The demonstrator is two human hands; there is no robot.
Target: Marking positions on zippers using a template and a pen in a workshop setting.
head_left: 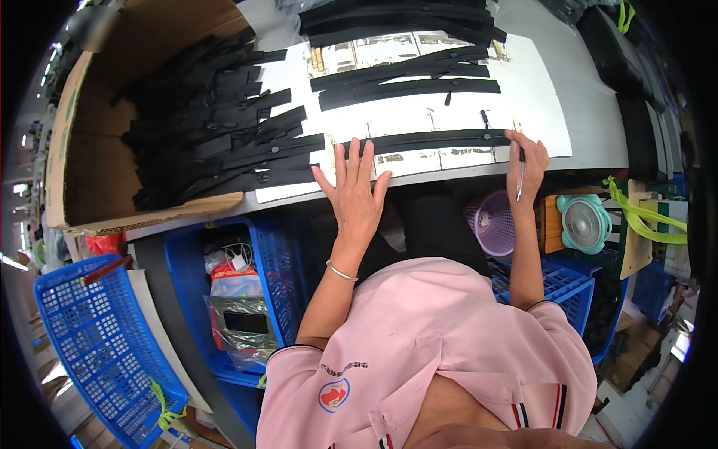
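A black zipper (434, 140) lies straight across a marked white board (535, 97) near the table's front edge. My left hand (354, 196) rests flat with spread fingers on its left end. At the right end, my right hand (532, 170) touches the zipper with its fingertips, while a slim pen (520, 183) is held in the palm side, pointing back toward me. The zipper's slider sits just left of the right hand. Farther back on the board lie a few more black zippers (407, 90) and a thicker bundle of them (396, 22).
On the left, an open cardboard box (78, 142) spills a heap of black zippers (202, 127) onto the table. Below stand blue baskets (277, 262), a purple basket (493, 243) and a small teal fan (585, 223). Black bundles (613, 56) line the right edge.
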